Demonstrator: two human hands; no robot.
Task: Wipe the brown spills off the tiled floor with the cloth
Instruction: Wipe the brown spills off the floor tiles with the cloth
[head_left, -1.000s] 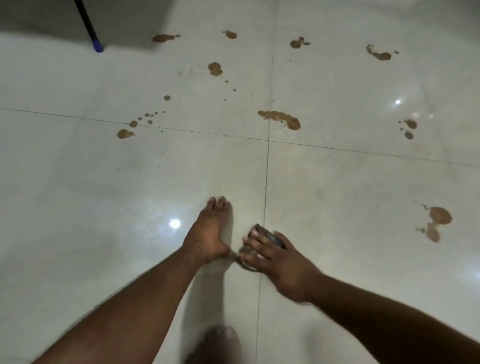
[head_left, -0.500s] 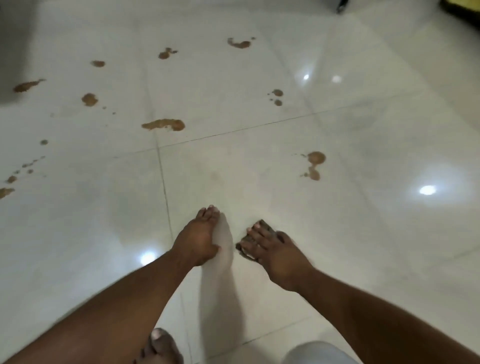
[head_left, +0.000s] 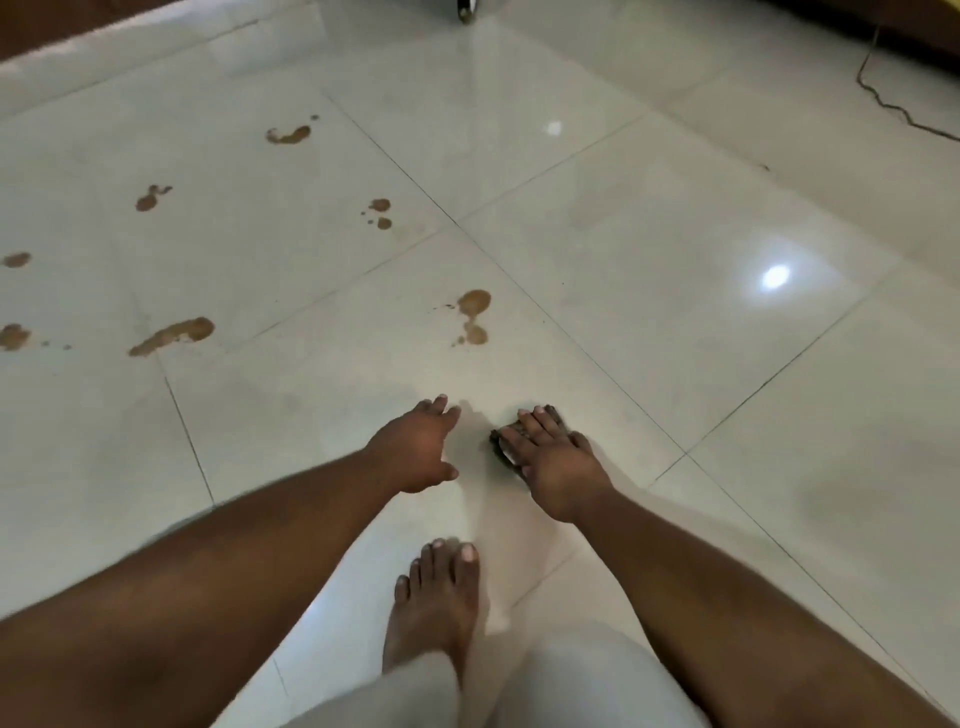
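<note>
Dim, soft; glare on floor tiles (head_left: 675, 234)

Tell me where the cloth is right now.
In the head view the dark cloth lies on the floor just right of centre, pressed flat under the right hand, beside the left hand and below the nearest brown spill.

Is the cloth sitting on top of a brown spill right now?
No, the cloth lies under the right hand on bare tile, short of the nearest spill.

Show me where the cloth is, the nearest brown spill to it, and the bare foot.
cloth (head_left: 550, 415), head view, dark edge beyond the fingertips
nearest brown spill (head_left: 474, 301), head view, larger upper blob
bare foot (head_left: 434, 608), head view, top of foot
</note>
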